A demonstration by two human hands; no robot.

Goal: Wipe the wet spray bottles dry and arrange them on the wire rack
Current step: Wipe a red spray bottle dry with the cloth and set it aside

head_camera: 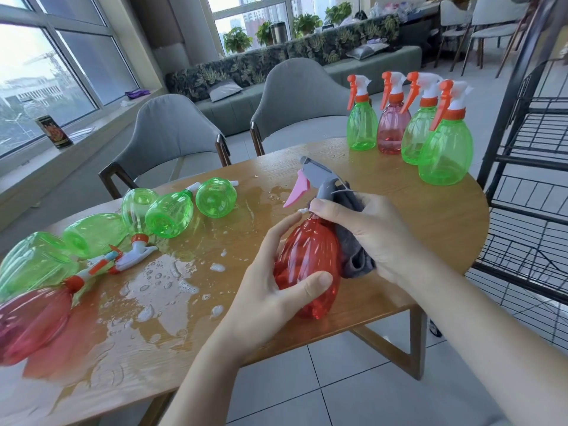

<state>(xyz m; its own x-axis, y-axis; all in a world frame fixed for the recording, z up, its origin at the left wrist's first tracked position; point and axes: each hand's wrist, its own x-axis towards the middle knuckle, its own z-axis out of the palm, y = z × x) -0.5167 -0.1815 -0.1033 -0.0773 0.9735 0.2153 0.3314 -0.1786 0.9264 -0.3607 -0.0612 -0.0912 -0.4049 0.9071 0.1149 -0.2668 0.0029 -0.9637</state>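
Your left hand (pixel 276 290) grips the red bottle (pixel 310 269) at frame centre, thumb across its belly; your right hand (pixel 365 232) clutches the grey cloth (pixel 353 250) against its neck and side. Wet plastic is slick (likely), so a hard wipe could twist the bottle loose onto the table (pixel 430 216). The puddle (pixel 159 287) at lower left would re-wet it. Four bottles (pixel 408 124) stand upper right, beside the rack (pixel 528 167); a wide elbow swing could topple them.
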